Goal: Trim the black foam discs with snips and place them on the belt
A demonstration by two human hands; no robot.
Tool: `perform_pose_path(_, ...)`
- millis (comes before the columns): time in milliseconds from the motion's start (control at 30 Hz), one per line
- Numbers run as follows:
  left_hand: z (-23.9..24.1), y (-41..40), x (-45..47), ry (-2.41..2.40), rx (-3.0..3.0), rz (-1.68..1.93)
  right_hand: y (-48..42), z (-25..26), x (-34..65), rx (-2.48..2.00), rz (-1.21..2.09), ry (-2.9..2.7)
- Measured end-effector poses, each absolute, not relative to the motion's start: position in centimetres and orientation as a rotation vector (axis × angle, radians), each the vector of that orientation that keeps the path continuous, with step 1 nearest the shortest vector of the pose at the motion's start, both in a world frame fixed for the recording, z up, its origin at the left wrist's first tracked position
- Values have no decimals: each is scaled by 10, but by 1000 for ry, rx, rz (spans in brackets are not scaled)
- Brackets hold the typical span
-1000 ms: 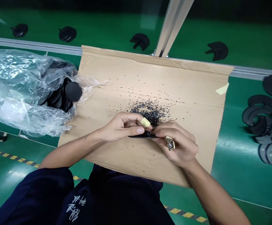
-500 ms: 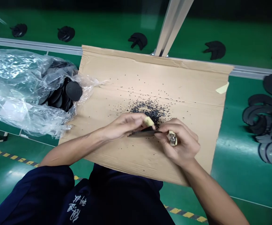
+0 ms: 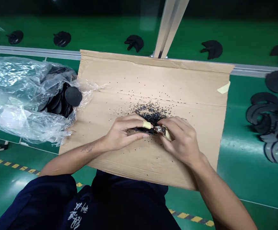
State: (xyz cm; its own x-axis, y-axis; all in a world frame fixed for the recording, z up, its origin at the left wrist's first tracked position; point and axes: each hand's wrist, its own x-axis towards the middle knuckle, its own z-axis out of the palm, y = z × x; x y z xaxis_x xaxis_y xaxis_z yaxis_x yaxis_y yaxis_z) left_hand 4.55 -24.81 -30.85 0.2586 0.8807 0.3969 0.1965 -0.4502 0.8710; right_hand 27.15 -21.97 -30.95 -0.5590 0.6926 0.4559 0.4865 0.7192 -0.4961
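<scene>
My left hand point(image 3: 125, 131) is closed on a thin black plastic piece point(image 3: 144, 130), pinched between thumb and fingers. Yellow tape point(image 3: 147, 125) wraps one of its fingertips. In my right hand point(image 3: 180, 135) is a small metal clipper point(image 3: 159, 129), gripped with its shiny head at the right end of the black piece. Pale yellow wrapping point(image 3: 168, 134) shows by the clipper, and my fingers hide most of its handle. Just beyond both hands, many tiny black bits point(image 3: 150, 110) lie heaped and scattered on a cardboard sheet point(image 3: 189, 86).
On the left lies a clear plastic bag point(image 3: 16, 95) with black round discs point(image 3: 73, 96) spilling from its mouth. Curved black pieces point(image 3: 264, 111) are piled on the green surface at right. A metal post point(image 3: 171, 28) rises behind the cardboard, beside dark glass with reflections.
My right hand has turned the clipper and brought its head to the black piece. The left hand has shifted its grip, its thumb now stretched along the near side.
</scene>
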Motion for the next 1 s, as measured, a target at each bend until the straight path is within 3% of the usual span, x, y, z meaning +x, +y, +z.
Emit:
perform_pose_path(500,-310,-249,46,869,1877,1251,-226,-308,273,-911,207,-2390)
perform_pose_path(700,-306,-250,46,893,1905,1241,-228,-305,274,-965,283,-2441)
perform_pose_path(900,-302,-250,49,952,2031,1143,-225,-301,270,-1101,-27,-2527)
perform_pose_path(1000,-302,-249,47,1075,2158,1158,-226,-297,270,-1138,26,-2562)
